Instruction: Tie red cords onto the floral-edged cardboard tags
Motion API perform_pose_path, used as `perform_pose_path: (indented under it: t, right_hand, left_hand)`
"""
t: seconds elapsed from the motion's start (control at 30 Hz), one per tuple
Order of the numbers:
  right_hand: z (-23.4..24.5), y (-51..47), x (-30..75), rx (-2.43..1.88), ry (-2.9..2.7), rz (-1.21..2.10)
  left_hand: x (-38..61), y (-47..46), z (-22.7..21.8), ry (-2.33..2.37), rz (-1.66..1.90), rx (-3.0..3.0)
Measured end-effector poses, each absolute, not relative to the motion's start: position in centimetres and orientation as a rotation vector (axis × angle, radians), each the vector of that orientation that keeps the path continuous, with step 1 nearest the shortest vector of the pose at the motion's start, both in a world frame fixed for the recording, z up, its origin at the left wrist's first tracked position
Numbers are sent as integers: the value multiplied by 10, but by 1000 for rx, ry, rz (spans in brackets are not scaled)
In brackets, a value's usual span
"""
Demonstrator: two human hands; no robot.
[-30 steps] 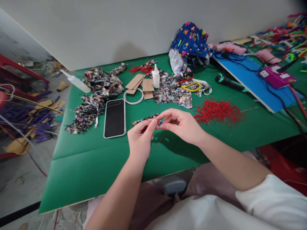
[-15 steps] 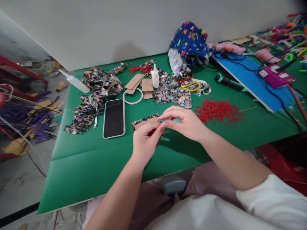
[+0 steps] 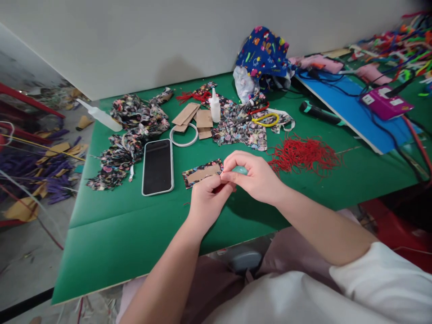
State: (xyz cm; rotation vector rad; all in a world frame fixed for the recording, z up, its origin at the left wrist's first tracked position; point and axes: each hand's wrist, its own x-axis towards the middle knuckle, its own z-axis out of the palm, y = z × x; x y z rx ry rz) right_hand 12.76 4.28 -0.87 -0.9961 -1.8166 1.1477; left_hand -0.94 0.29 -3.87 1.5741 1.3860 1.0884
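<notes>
My left hand and my right hand meet over the green table, thumbs and fingers pinched together. Bits of thin red cord show at the fingertips; both hands pinch it, though most of it is hidden by the fingers. Just beyond my left hand lies a cardboard piece edged with black floral fabric, its right end close to the pinched fingertips. To the right of my right hand is a heap of red cords. A pale blue-green round thing is partly visible behind my right fingers.
A phone and crumpled floral fabric lie at left. Behind are a roll of tape, cardboard strips, a glue bottle and yellow-handled scissors. A cutter and blue board lie right.
My hands have drawn closer together, with the right fingers more curled over the left fingertips. More of the fabric-edged cardboard shows beyond my left hand. The view has shifted slightly.
</notes>
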Motion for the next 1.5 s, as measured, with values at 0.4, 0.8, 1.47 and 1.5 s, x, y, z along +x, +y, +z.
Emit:
perform_pose_path:
  t: [0.4, 0.8, 1.47, 1.5]
  right_hand:
    - [-14, 47, 131, -1027, -1735, 1499]
    - [-9, 41, 127, -1055, -1945, 1315]
    - [-14, 44, 127, -1004, -1555, 1568]
    - [-14, 43, 127, -1003, -1561, 1552]
  left_hand:
    - [-14, 8, -37, 1158, 1380, 859]
    - [-16, 11, -31, 1125, 1356, 672]
    - [-13, 5, -33, 1218, 1044, 1264]
    - [-12, 5, -33, 1219, 1048, 1271]
